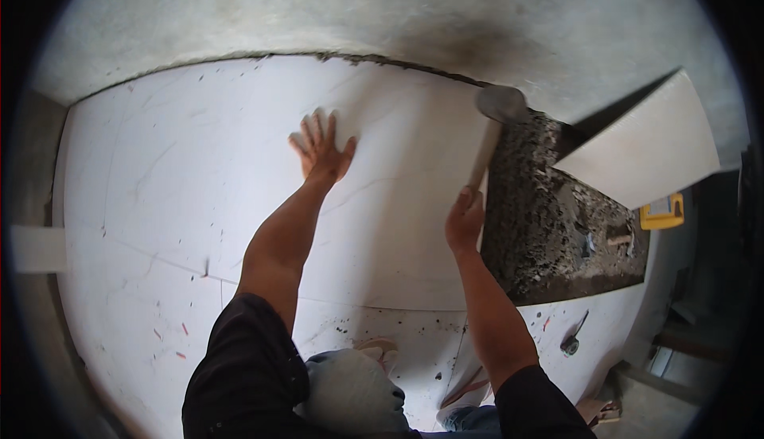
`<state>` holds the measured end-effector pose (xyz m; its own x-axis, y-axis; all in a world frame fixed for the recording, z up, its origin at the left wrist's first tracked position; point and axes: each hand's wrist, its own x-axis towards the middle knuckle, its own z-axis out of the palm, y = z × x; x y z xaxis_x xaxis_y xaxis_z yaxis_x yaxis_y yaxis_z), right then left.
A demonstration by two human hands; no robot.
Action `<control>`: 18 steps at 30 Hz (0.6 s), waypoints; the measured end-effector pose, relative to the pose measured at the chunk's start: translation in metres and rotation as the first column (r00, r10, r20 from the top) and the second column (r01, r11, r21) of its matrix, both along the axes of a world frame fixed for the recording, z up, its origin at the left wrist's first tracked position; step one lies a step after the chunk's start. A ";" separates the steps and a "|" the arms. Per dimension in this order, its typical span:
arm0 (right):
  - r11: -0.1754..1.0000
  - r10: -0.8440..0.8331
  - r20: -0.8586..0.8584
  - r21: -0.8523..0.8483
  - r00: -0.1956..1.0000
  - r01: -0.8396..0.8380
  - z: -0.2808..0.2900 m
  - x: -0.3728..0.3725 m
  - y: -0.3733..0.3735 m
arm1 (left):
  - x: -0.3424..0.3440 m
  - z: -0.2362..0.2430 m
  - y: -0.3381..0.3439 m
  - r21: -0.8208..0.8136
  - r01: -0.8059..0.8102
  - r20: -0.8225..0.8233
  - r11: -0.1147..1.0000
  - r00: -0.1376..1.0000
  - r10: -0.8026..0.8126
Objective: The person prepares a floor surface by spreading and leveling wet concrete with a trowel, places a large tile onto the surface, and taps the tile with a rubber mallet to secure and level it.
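My left hand [322,151] lies flat on a large white marbled tile [398,200], fingers spread and holding nothing. The wooden handle of a mallet [485,152] is gripped in my right hand [465,220]. Its dark rounded head [501,105] is over the tile's far right corner, close to the wall; whether it touches the tile I cannot tell. Just right of that tile's edge lies a bed of rough grey mortar [525,224].
A pale tile piece [649,144] leans at the wall [318,9] on the right. Beside it sits a yellow device [662,211]. A small dark tool with a thin handle [571,343] and several red bits [185,329] lie on the floor tiles. My sandalled feet are below.
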<state>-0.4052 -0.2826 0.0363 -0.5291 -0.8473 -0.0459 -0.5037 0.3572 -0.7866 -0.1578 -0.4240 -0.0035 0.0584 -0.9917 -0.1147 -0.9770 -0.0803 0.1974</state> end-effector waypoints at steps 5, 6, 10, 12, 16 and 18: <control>0.969 0.029 -0.058 0.245 0.998 -0.014 -0.013 -0.007 0.008 | 0.037 -0.014 -0.028 -0.040 0.061 -0.035 0.997 0.997 -0.062; 0.991 0.021 -0.080 0.134 0.997 -0.010 -0.015 -0.010 0.011 | 0.052 -0.015 -0.034 -0.065 0.063 -0.029 0.996 0.997 -0.065; 0.991 0.075 -0.081 0.115 0.994 -0.066 -0.023 -0.019 0.027 | 0.123 -0.014 -0.036 -0.071 -0.213 0.062 0.974 0.974 0.218; 0.942 -0.018 0.034 0.334 0.999 0.005 -0.025 -0.018 0.035 | 0.157 -0.011 -0.027 0.014 -0.343 0.074 0.939 0.937 0.341; 0.982 -0.006 0.077 0.187 0.997 -0.008 -0.022 -0.007 0.046 | 0.186 -0.011 -0.011 0.051 -0.281 0.114 0.958 0.955 0.274; 0.910 0.078 -0.060 0.412 0.995 -0.046 -0.016 0.003 0.045 | 0.189 -0.012 -0.008 0.054 -0.251 0.128 0.967 0.962 0.242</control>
